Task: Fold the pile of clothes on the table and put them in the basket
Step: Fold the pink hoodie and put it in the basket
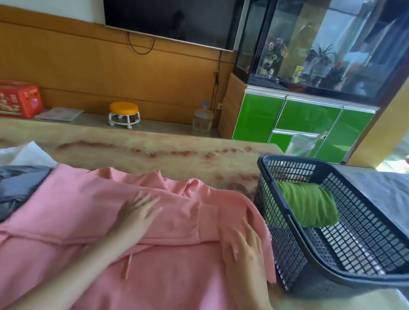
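Your pink hoodie [95,219] lies spread on the counter [126,146], touching the basket [385,274], which holds one rolled green garment [309,207]. Your left hand [136,210] and right hand [242,246] lie flat on it, fingers spread. Press outward to smooth the folded-over flap before folding again. The hoodie's near hem and the grey garment [0,187] are cut off.

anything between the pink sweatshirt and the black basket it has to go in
Nothing visible. The pink drawstring sweatshirt lies right beside the black plastic mesh basket, whose top is open; only a rolled green cloth sits in its far half.
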{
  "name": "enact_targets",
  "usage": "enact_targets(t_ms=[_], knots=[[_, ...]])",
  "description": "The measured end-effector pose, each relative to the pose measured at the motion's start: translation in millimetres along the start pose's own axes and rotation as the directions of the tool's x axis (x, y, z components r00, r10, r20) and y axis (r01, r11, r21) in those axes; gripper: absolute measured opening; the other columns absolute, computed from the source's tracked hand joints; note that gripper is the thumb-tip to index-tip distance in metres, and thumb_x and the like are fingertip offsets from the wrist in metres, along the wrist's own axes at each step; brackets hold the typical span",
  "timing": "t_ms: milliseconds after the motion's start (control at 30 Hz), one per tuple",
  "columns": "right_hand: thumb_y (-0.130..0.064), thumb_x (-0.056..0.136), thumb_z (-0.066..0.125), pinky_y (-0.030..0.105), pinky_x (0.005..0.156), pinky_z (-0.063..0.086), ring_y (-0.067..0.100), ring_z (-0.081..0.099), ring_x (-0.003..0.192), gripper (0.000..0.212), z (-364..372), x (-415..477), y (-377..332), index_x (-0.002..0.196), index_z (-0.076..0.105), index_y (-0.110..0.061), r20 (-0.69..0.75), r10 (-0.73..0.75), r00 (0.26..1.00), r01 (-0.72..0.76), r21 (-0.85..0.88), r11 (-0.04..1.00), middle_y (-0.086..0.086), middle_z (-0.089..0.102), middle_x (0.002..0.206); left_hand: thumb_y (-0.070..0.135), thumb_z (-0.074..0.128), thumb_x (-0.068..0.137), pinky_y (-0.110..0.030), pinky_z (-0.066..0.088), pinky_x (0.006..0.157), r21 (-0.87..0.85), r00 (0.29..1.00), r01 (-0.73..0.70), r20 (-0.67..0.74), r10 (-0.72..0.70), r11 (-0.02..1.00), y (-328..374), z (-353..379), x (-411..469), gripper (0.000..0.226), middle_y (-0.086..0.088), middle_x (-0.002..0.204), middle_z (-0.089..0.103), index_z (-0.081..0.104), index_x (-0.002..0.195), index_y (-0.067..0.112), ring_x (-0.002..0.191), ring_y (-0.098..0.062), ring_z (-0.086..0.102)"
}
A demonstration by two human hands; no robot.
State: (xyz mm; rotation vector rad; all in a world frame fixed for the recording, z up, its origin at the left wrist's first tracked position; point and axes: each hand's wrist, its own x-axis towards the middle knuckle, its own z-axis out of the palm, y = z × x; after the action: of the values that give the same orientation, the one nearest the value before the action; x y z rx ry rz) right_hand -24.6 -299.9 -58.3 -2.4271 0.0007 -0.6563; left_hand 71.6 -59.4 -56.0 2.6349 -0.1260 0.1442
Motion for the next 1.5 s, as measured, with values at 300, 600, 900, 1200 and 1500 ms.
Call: enact_targets(t_ms=[300,600,900,1200,1500], knots=[[-0.033,0.092,0.045,0.037,0.109,0.027,0.032,0.024,0.138,0.032,-40.9,-25.3,14.6,0.110,0.064,-0.013,0.274,0.466,0.841,-0.492,0.031,0.870,0.023,0.030,0.147,0.036,0.040,0.099,-0.030,0.015,0.117,-0.303,0.972,-0.152,0.125,0.197,0.941,79.1,29.8,-66.9,0.041,0.003,0.151,0.034,0.045,0.138,0.024,0.143,-0.013,0.019],[-0.012,0.088,0.050,0.034,0.076,0.042,0.026,0.053,0.098,0.020,-35.1,-29.3,28.4,0.099,0.067,-0.013,0.120,0.293,0.948,-0.279,-0.122,0.952,0.002,0.058,0.103,0.040,0.032,0.100,-0.034,-0.001,0.116,-0.087,0.831,-0.301,0.464,0.306,0.950,89.7,60.6,-131.6,0.053,0.008,0.158,0.005,0.013,0.149,0.033,0.145,-0.010,-0.001],[-0.002,0.089,0.041,0.023,0.083,0.048,0.012,0.059,0.095,0.037,-74.4,49.6,-42.5,0.114,0.066,-0.013,0.203,0.102,0.974,-0.180,0.415,0.892,-0.002,0.061,0.103,0.029,0.039,0.099,-0.034,0.037,0.109,-0.915,0.989,0.118,0.144,0.038,0.387,118.9,17.2,-78.2,0.035,0.005,0.146,0.040,0.039,0.134,0.035,0.134,-0.012,0.039],[0.031,0.079,0.030,0.019,0.073,0.053,0.007,0.066,0.094,0.065,-28.9,25.4,-17.6,0.128,0.050,-0.007,0.569,0.091,0.817,-0.512,0.644,0.568,0.013,0.056,0.129,0.011,0.064,0.087,-0.039,0.049,0.096,-0.898,0.975,0.205,0.153,-0.161,0.389,105.4,44.4,-56.5,0.040,0.001,0.116,0.063,0.056,0.124,0.022,0.107,-0.017,0.060],[0.005,0.084,0.052,0.038,0.117,0.019,0.019,0.012,0.145,0.071,-22.6,34.8,49.6,0.145,0.034,-0.026,0.461,0.085,0.883,-0.079,-0.031,0.996,-0.008,0.027,0.152,0.002,0.062,0.084,-0.030,0.041,0.071,-0.883,0.919,0.232,0.063,-0.389,0.407,79.2,46.1,-35.4,0.013,-0.003,0.079,0.061,0.064,0.082,0.015,0.077,-0.017,0.052]])
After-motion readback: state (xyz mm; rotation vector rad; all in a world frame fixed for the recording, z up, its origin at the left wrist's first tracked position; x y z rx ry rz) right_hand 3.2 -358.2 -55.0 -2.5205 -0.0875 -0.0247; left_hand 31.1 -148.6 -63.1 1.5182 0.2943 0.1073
